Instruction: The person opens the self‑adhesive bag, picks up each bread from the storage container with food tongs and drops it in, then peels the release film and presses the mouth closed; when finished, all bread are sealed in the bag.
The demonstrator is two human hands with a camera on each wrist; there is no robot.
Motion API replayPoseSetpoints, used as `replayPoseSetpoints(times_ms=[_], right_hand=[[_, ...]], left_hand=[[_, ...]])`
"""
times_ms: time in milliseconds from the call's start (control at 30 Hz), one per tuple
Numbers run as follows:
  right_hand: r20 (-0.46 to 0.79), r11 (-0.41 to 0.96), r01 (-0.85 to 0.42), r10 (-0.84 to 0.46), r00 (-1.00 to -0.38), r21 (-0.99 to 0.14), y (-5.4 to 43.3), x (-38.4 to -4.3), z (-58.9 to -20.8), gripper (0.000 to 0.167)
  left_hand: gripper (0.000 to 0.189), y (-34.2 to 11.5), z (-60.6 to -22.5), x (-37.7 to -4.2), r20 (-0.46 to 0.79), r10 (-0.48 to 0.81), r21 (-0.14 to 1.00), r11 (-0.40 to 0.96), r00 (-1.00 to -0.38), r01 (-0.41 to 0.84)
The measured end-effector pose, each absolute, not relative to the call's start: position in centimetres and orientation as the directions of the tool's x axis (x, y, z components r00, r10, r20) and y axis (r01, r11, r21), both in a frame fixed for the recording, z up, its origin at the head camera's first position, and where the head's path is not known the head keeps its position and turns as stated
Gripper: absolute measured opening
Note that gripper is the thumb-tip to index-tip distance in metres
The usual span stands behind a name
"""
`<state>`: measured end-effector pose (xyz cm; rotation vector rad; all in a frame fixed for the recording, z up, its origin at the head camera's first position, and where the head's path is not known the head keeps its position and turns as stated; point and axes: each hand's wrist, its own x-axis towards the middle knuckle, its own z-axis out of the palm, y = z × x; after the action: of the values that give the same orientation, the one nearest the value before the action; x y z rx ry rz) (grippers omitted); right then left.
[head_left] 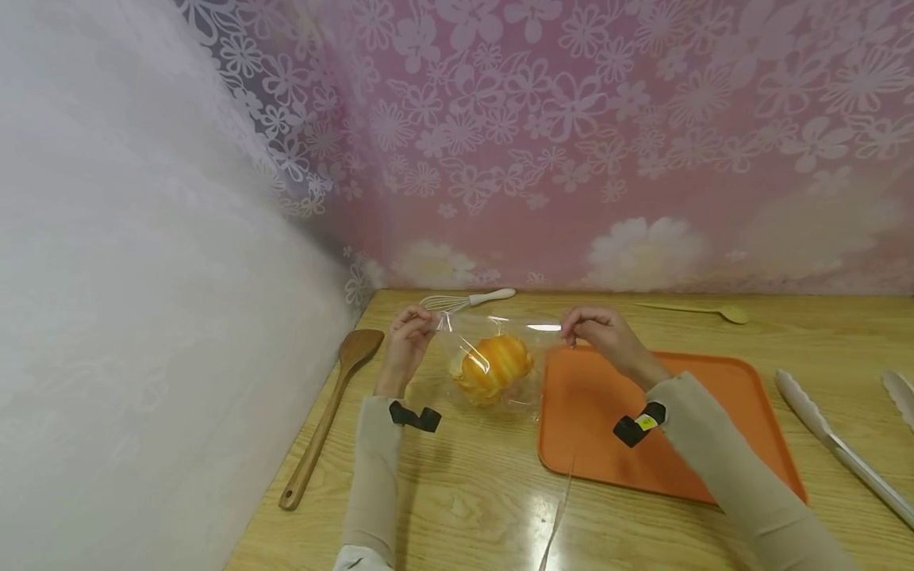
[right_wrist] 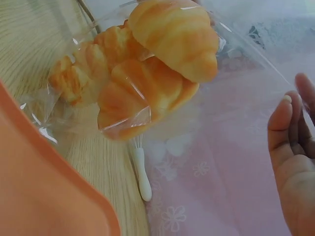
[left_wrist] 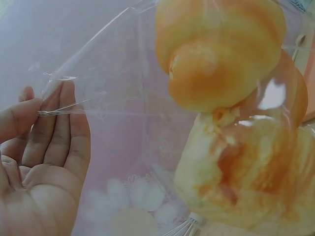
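Note:
A clear plastic bag (head_left: pixel 539 381) hangs over the table, stretched between both hands. Golden bread rolls (head_left: pixel 496 365) lie inside it; the wrist views show several, among them a croissant-shaped roll (right_wrist: pixel 177 37) and a flakier, paler one (left_wrist: pixel 236 162). At the bag's upper left corner, my left hand (head_left: pixel 410 337) pinches the film between thumb and fingers. My right hand (head_left: pixel 600 333) holds the upper right corner by the fingertips, above the edge of an orange tray (head_left: pixel 643 464).
Left of the bag lies a wooden spatula (head_left: pixel 332 412); behind it, a whisk (head_left: pixel 467 300) with a white handle. A yellowish spoon (head_left: pixel 714 311) is at the back, metal tongs (head_left: pixel 835 444) right of the tray. A thin shiny strip (head_left: pixel 557 515) lies near the front. Walls stand behind and left.

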<state>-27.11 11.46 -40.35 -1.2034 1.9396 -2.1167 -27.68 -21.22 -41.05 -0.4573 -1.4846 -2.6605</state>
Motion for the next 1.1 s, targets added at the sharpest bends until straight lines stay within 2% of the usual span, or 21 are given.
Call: replayPoseSetpoints(times_ms=[100, 300, 400, 667, 800, 933, 1033, 1100], right_hand=[[0.499, -0.198, -0.467, -0.496, -0.711, -0.862, 11.6, -26.9, -40.3, 0.03], [0.351, 0.023, -0.405, -0.456, -0.818, -0.914, 11.5, -26.5, -39.8, 0.018], [0.311, 0.09, -0.381, -0.425, -0.85, -0.92, 11.4, -26.5, -39.8, 0.014], [0.25, 0.091, -0.313, -0.413, -0.876, -0.945, 11.2, -26.7, -40.1, 0.022], [0.259, 0.051, -0.309, -0.425, -0.867, -0.95, 11.3, -26.8, -40.1, 0.023], [0.265, 0.035, -0.309, -0.429, -0.863, -0.95, 11.5, -26.8, -39.9, 0.024], [0.258, 0.072, -0.314, -0.417, -0.872, -0.947, 11.6, -26.8, -39.7, 0.024], [0.252, 0.153, -0.337, -0.406, -0.878, -0.929, 11.6, -26.7, -39.5, 0.022]], left_hand=[[0.053, -21.2, -41.1, -27.6, 0.291, 0.083, 0.819, -0.537, -0.953, 0.203], [0.05, -21.1, -41.3, -27.6, 0.304, 0.082, 0.811, -0.545, -0.949, 0.213], [0.048, -21.0, -41.3, -27.8, 0.301, 0.084, 0.803, -0.559, -0.95, 0.205], [0.049, -21.0, -41.2, -27.7, 0.285, 0.075, 0.8, -0.568, -0.956, 0.194], [0.04, -20.9, -40.9, -27.5, 0.296, 0.089, 0.842, -0.494, -0.951, 0.216], [0.028, -20.9, -40.5, -27.5, 0.278, 0.047, 0.904, -0.349, -0.959, 0.245], [0.03, -20.9, -40.3, -27.4, 0.262, 0.016, 0.926, -0.287, -0.965, 0.246], [0.029, -21.0, -40.3, -27.1, 0.265, 0.019, 0.932, -0.261, -0.964, 0.252]])
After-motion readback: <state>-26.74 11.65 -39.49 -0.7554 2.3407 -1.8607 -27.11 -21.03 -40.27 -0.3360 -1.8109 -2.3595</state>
